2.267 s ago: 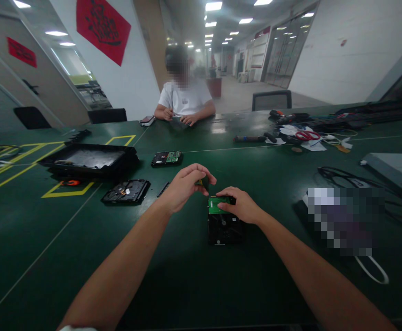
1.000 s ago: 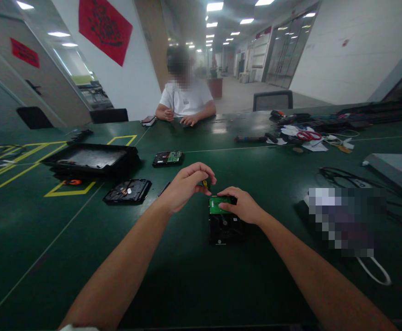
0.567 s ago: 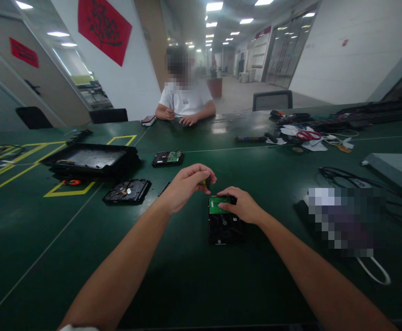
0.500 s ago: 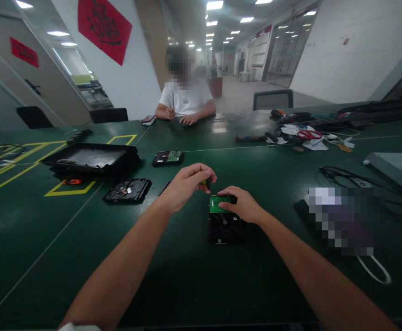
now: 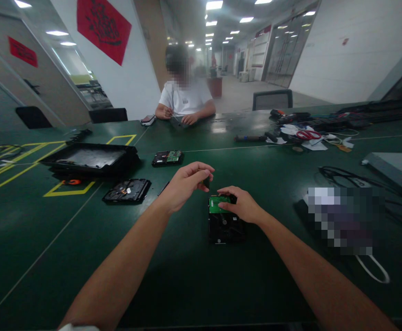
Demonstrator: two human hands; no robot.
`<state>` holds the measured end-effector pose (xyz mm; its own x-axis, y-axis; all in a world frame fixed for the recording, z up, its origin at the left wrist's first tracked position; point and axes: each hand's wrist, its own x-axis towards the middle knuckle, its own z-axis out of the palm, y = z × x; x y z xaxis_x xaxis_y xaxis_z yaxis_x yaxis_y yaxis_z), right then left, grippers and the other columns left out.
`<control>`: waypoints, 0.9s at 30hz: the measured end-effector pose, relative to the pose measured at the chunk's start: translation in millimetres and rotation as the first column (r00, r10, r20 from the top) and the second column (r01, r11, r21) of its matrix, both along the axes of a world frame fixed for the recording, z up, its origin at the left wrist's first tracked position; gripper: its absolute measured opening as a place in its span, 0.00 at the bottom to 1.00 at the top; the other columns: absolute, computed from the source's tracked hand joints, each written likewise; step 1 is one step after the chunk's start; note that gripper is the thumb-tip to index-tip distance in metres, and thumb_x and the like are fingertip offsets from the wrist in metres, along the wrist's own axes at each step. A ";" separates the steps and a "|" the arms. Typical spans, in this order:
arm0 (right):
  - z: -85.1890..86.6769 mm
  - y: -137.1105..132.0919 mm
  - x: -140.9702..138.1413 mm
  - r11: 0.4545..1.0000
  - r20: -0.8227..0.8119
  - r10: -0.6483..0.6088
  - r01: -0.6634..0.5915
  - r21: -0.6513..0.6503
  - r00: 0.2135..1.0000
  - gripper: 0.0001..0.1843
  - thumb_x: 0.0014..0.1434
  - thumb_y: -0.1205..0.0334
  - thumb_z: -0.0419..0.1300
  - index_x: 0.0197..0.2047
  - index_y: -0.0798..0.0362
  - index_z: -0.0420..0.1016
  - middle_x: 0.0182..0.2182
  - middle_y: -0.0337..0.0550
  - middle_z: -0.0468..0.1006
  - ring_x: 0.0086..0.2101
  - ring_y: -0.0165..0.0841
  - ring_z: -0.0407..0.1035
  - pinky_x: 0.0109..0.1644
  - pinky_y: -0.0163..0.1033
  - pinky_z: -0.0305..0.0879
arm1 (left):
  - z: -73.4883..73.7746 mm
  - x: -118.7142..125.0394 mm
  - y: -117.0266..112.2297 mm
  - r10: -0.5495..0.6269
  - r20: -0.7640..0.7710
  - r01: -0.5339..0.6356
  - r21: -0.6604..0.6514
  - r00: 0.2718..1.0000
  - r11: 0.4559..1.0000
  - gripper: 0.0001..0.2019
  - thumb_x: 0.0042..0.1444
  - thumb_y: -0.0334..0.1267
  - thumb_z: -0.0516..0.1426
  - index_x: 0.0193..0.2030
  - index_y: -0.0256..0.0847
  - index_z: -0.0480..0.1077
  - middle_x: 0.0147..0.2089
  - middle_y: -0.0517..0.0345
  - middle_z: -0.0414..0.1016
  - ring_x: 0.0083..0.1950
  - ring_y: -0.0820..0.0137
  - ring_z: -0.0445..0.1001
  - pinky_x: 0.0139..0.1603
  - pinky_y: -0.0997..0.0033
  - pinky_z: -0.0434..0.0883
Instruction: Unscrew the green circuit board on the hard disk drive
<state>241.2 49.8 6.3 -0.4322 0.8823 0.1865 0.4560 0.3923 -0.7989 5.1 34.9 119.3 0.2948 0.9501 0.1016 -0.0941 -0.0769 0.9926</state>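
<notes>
A black hard drive point(image 5: 223, 226) with a green circuit board point(image 5: 217, 204) lies on the green table point(image 5: 187, 285) in front of me. My right hand point(image 5: 240, 204) rests on the drive's far end, fingers pressed on the green board. My left hand point(image 5: 183, 185) hovers just left of and above that end, fingers pinched round the dark handle of a small screwdriver point(image 5: 206, 182) that stands above the board's far left corner. The tool's tip is hidden by my fingers.
A black tray point(image 5: 90, 158), an opened drive point(image 5: 127, 191) and another drive with a green board point(image 5: 167, 157) lie to the left. Tools, red scissors point(image 5: 307, 134) and cables clutter the far right. A grey box point(image 5: 393, 166) sits at right. A person in white point(image 5: 185, 99) sits opposite.
My left hand keeps turning the small screwdriver in its fingertips; the yellow part seen a second ago is hidden now. The drive and my right hand stay put.
</notes>
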 end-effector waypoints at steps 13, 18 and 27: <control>-0.8 0.4 0.3 1.000 -0.025 0.000 -0.001 -0.027 1.000 0.26 0.63 0.58 0.73 0.63 0.44 0.78 0.58 0.46 0.82 0.57 0.44 0.76 0.63 0.56 0.71 | 1.5 1.0 -2.2 0.021 -0.002 -0.021 -0.010 1.000 1.000 0.09 0.62 0.42 0.65 0.41 0.39 0.74 0.46 0.49 0.81 0.48 0.63 0.78 0.37 0.69 0.77; -3.9 1.6 0.1 1.000 -0.032 -0.001 0.001 -0.014 0.999 0.26 0.62 0.58 0.73 0.63 0.43 0.78 0.57 0.46 0.82 0.57 0.43 0.77 0.63 0.56 0.71 | 1.2 1.1 -1.0 0.074 -0.054 -0.072 0.042 0.996 0.997 0.08 0.60 0.42 0.65 0.40 0.40 0.78 0.46 0.52 0.78 0.45 0.66 0.75 0.35 0.71 0.75; -1.3 0.2 -0.1 1.000 -0.034 -0.005 0.004 -0.031 0.999 0.27 0.62 0.58 0.73 0.64 0.43 0.77 0.57 0.46 0.83 0.56 0.43 0.77 0.63 0.56 0.71 | 0.7 -0.5 -1.1 -0.016 0.007 0.016 -0.014 1.000 1.000 0.09 0.63 0.40 0.63 0.47 0.39 0.77 0.44 0.50 0.80 0.47 0.63 0.78 0.40 0.67 0.78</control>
<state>241.1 50.1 5.1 -0.4222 0.8898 0.1734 0.4299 0.3650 -0.8258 4.6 33.7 120.0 0.3091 0.9468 0.0898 -0.1018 -0.0610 0.9929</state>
